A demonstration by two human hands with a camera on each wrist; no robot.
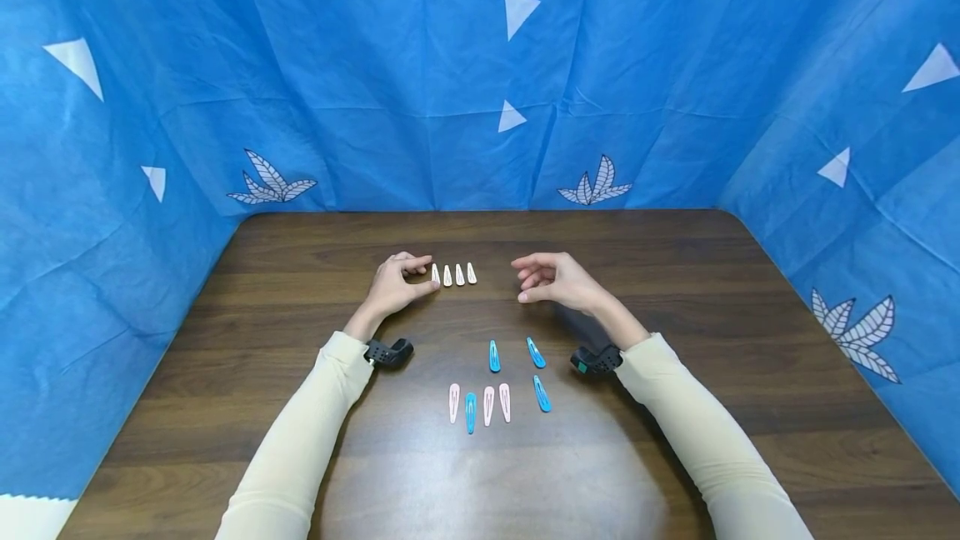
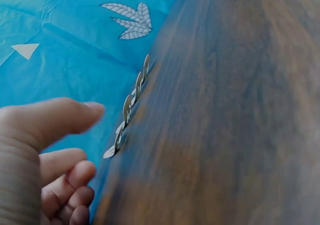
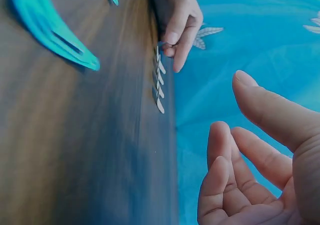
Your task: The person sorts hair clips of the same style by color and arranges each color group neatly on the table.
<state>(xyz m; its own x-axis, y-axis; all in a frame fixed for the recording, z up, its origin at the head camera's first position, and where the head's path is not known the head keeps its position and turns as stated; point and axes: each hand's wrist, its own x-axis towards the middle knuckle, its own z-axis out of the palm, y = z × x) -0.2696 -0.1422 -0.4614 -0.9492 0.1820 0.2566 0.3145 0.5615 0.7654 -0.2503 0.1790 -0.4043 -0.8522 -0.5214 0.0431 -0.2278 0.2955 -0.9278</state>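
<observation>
A short row of several white snap hair clips (image 1: 460, 275) lies near the back of the table. My left hand (image 1: 395, 283) is at the left end of this row, thumb and index finger spread on either side of the leftmost white clip (image 1: 435, 272). In the left wrist view a gap separates the thumb from the loosely bent fingers, and they hold nothing. Right of the row, my right hand (image 1: 564, 280) hovers over the table with thumb and fingers apart, nothing between them.
Nearer the front lie blue snap clips, one upright (image 1: 494, 356), two slanted on the right (image 1: 536, 353) (image 1: 542, 394), and one blue clip (image 1: 470, 413) among three pink clips (image 1: 489, 405). Blue patterned cloth (image 1: 360, 65) hangs around the wooden table (image 1: 255, 407).
</observation>
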